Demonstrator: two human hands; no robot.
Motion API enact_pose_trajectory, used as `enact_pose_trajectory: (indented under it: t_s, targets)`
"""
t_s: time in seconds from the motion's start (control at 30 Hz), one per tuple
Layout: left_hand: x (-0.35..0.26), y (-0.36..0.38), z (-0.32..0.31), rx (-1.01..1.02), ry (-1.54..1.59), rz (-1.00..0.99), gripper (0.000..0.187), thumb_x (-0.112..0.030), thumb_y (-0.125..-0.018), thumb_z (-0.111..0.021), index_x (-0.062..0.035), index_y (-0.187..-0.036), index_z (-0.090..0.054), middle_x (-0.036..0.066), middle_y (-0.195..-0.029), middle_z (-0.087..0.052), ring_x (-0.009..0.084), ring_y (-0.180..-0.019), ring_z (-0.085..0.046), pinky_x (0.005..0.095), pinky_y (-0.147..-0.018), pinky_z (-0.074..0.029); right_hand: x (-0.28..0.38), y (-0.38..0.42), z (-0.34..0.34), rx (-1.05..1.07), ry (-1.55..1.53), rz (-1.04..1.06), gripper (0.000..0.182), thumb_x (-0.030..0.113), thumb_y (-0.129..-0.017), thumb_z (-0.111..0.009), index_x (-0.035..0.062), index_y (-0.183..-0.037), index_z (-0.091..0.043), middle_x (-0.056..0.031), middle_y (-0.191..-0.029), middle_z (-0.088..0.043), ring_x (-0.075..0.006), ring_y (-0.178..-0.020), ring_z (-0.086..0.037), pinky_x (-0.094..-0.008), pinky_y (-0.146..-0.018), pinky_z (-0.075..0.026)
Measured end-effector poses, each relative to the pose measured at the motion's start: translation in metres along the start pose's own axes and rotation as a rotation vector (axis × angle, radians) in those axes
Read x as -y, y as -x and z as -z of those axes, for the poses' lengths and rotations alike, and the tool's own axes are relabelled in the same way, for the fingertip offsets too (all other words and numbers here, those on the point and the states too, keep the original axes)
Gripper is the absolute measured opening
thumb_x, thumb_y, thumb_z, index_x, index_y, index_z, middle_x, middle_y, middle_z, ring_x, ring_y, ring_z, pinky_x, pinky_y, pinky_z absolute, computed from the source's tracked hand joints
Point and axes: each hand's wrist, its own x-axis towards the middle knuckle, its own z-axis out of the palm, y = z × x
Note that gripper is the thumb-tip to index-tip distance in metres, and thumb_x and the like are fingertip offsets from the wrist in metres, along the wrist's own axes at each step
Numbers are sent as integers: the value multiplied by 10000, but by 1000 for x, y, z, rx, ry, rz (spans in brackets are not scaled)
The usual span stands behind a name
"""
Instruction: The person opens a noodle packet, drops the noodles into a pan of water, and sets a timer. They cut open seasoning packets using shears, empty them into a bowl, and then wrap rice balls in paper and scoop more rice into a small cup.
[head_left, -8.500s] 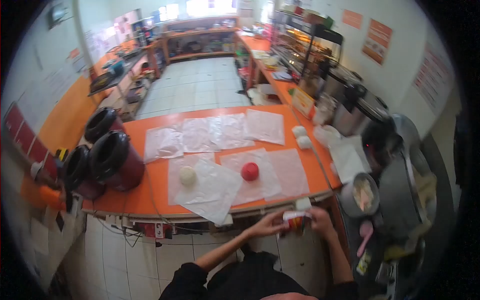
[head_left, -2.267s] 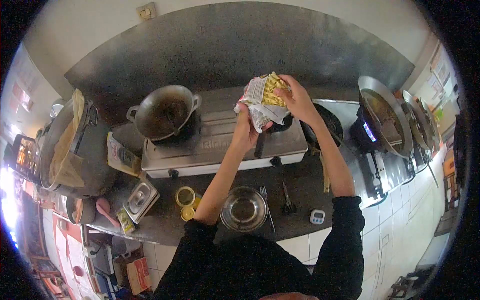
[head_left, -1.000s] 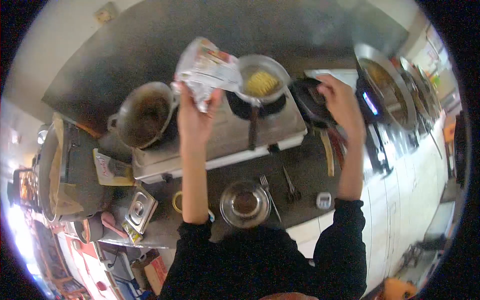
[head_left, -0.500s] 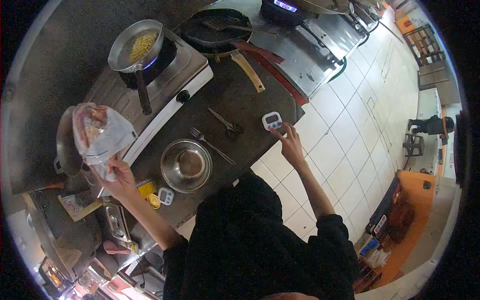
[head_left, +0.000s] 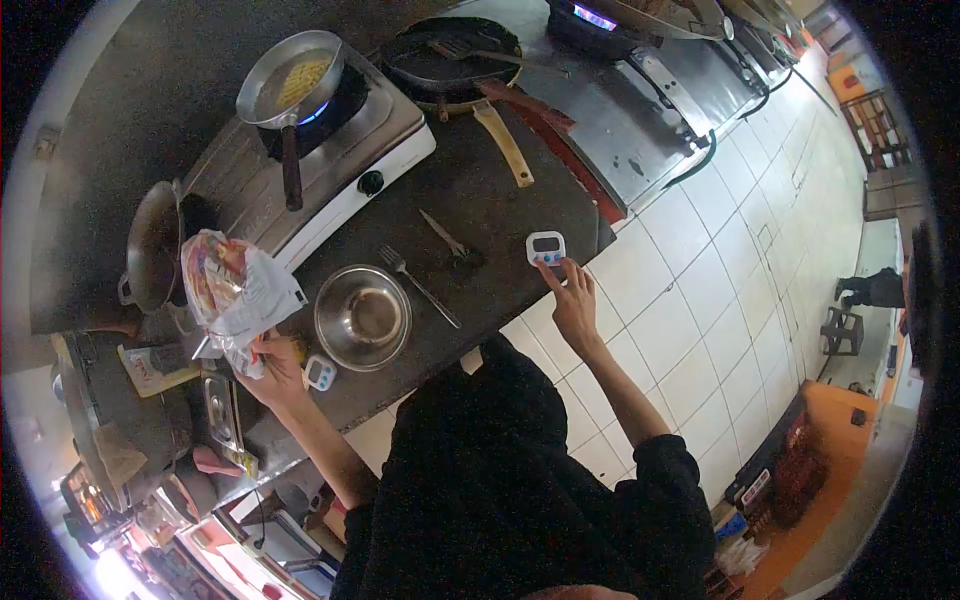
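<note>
My left hand (head_left: 272,365) grips an opened noodle packet (head_left: 236,290), held over the counter left of a steel bowl (head_left: 362,317). My right hand (head_left: 573,300) reaches to the counter edge, its fingertip touching a small white digital timer (head_left: 546,248). On the gas stove (head_left: 330,160) a small pan (head_left: 290,80) holds a yellow noodle block over a lit blue flame. A fork (head_left: 415,283) and scissors (head_left: 447,240) lie between bowl and timer.
A dark wok (head_left: 155,245) sits on the stove's left burner. A black skillet (head_left: 450,55) with a wooden-handled spatula (head_left: 503,140) lies right of the stove. A second small timer (head_left: 319,372) rests by the bowl. White tiled floor (head_left: 720,300) spreads to the right.
The noodle block went from the packet into the pan. My right hand dropped from the stove to the timer. My left hand lowered the packet to the counter's left side.
</note>
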Motion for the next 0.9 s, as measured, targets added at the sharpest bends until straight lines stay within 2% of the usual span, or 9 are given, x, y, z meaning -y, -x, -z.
enact_pose_trajectory:
  t_s: [0.3,0.5,0.6,0.63,0.7,0.73,0.77,0.8,0.9]
  targets:
    - [-11,24,19,-83,35,-5,442,-80,-844,-510,15,-1256,-381,193,-1323,-360,294,-1204,-396,251,-760,-554,2,3,-20,33,256,82,644,-17,-767,-480,154,-1364,-309,-108,-1234,-418,-247,-1202,-391,-443,-977,-312]
    - [-4,38,-6,12,-23,-51,425,-96,-865,-491,8,-1260,-376,172,-1287,-416,238,-1159,-447,241,-761,-547,-5,-6,5,161,-1,54,545,15,-775,-477,99,-1307,-397,-110,-1266,-391,-258,-1192,-392,-451,-968,-316]
    - [-29,69,1,-139,16,-198,460,-78,-820,-534,1,-1252,-397,167,-1310,-392,258,-1173,-424,250,-757,-541,-2,-7,4,-69,-392,-25,220,36,-856,-461,34,-1065,-528,-146,-958,-567,-331,-930,-520,-406,-823,-389]
    - [-37,79,9,-149,-75,-285,459,-73,-806,-543,-7,-1243,-417,167,-1308,-395,259,-1171,-425,250,-757,-537,-13,-7,-10,-133,-314,128,207,69,-872,-444,33,-1057,-528,-137,-990,-560,-314,-910,-520,-399,-814,-391]
    - [-34,84,-19,-23,-123,-313,442,-83,-816,-543,-29,-1239,-427,143,-1280,-431,247,-1131,-459,235,-737,-544,-1,-8,2,151,-329,-88,288,68,-885,-418,49,-1161,-498,-123,-1106,-535,-299,-1006,-505,-402,-900,-360]
    - [-36,88,-32,10,-135,-333,434,-88,-821,-543,-40,-1237,-432,132,-1265,-449,241,-1112,-476,228,-727,-548,-23,1,-26,-6,124,219,347,68,-901,-380,43,-1242,-441,-125,-1197,-492,-288,-1095,-472,-398,-949,-333]
    - [-38,90,-40,20,-135,-365,425,-93,-825,-543,-51,-1235,-438,120,-1251,-467,234,-1092,-492,220,-716,-552,-27,3,-33,-20,157,251,390,58,-896,-363,35,-1282,-403,-112,-1262,-446,-280,-1153,-431,-404,-968,-319]
    - [-44,92,-38,-96,-78,-409,412,-96,-829,-544,-49,-1226,-444,119,-1245,-471,228,-1074,-504,216,-700,-555,-14,-7,-15,48,44,183,512,-65,-773,-397,7,-1280,-409,-137,-1248,-443,-293,-1156,-422,-406,-944,-349]
    - [-65,113,-24,-27,122,-390,428,-177,-835,-541,-17,-1219,-443,156,-1277,-429,248,-1127,-473,259,-730,-556,-11,-9,-4,88,37,209,510,-85,-749,-391,-11,-1251,-438,-147,-1219,-453,-299,-1126,-441,-402,-947,-350]
